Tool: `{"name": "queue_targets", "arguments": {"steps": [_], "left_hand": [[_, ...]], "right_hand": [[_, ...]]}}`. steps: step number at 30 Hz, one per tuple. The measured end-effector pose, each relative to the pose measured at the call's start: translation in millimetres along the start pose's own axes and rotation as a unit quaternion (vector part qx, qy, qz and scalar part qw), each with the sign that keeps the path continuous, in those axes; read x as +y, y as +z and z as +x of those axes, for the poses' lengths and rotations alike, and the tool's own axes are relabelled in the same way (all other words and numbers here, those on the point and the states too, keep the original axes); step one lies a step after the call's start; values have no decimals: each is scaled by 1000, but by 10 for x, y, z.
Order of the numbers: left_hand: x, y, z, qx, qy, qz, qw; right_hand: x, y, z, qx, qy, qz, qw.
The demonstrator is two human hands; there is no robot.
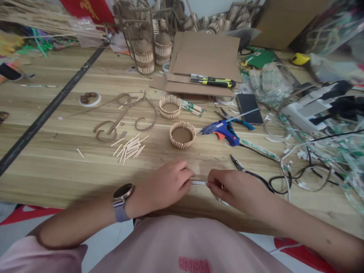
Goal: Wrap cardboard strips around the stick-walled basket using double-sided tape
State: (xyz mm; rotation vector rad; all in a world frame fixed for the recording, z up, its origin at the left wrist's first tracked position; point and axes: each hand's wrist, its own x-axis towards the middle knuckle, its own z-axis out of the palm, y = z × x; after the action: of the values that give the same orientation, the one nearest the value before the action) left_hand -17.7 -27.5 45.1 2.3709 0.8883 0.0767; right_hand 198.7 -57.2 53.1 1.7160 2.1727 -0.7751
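Note:
Close to the table's front edge, my left hand (167, 184) and my right hand (236, 187) pinch the two ends of a narrow whitish strip (198, 182), stretched level between them. A white curved edge (223, 201) shows below my right fingers; what it belongs to is hidden. Just beyond the hands stands a round cup (182, 145) ringed with short wooden sticks, and behind it a similar stick-ringed cup (170, 113). Loose short sticks (131, 147) lie in a pile to the left. A blue hot glue gun (224, 131) points its nozzle at the nearer cup.
Black-handled scissors (256, 176) lie beyond my right hand. Pliers (241, 121), a phone (250, 109), cables and plastic wrappers crowd the right. Utility knives (213, 81) rest on cardboard sheets (207, 53). Brown strips (106, 131) and a tape roll (98, 100) holding brown pieces lie left.

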Motion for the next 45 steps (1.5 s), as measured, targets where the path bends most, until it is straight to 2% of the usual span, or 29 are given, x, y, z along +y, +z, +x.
{"name": "queue_targets", "arguments": {"steps": [2, 6, 15, 20, 24, 28, 29, 32, 33, 35, 36, 38, 39, 42, 45], "left_hand": [[49, -23, 63, 15, 20, -7, 1000], [113, 24, 193, -7, 47, -45, 998], [82, 193, 280, 35, 5, -160, 986], [103, 169, 301, 95, 2, -228, 969], [180, 111, 277, 129, -32, -304, 943], [116, 19, 252, 156, -91, -363, 914], [71, -19, 242, 177, -112, -376, 903], [-52, -139, 197, 305, -181, -379, 855], [-68, -163, 182, 288, -179, -376, 862], [-53, -164, 168, 156, -106, -397, 898], [-29, -142, 171, 85, -56, -418, 903], [27, -71, 195, -21, 11, -474, 880], [49, -34, 211, -58, 21, -503, 862], [77, 25, 255, -111, 4, -557, 823], [77, -9, 271, -119, -8, -553, 824]], "right_hand": [[-39, -29, -63, 29, -7, -19, 999], [-59, -6, -126, 87, -51, -59, 993], [-39, 45, -162, 211, -146, -89, 962], [-30, 45, -188, 270, -176, -66, 945], [-57, 64, -207, 329, -174, 16, 928], [-38, 125, -255, 337, -144, 122, 923], [-16, 140, -278, 335, -123, 152, 922], [61, 158, -344, 325, -22, 247, 913], [79, 152, -353, 322, 8, 285, 903], [93, 133, -343, 318, 23, 364, 875], [90, 126, -324, 316, 10, 402, 860], [72, 129, -276, 313, -31, 458, 831], [62, 144, -252, 310, -48, 477, 821], [44, 227, -201, 311, -92, 508, 798], [42, 319, -181, 329, -138, 493, 793]]}}
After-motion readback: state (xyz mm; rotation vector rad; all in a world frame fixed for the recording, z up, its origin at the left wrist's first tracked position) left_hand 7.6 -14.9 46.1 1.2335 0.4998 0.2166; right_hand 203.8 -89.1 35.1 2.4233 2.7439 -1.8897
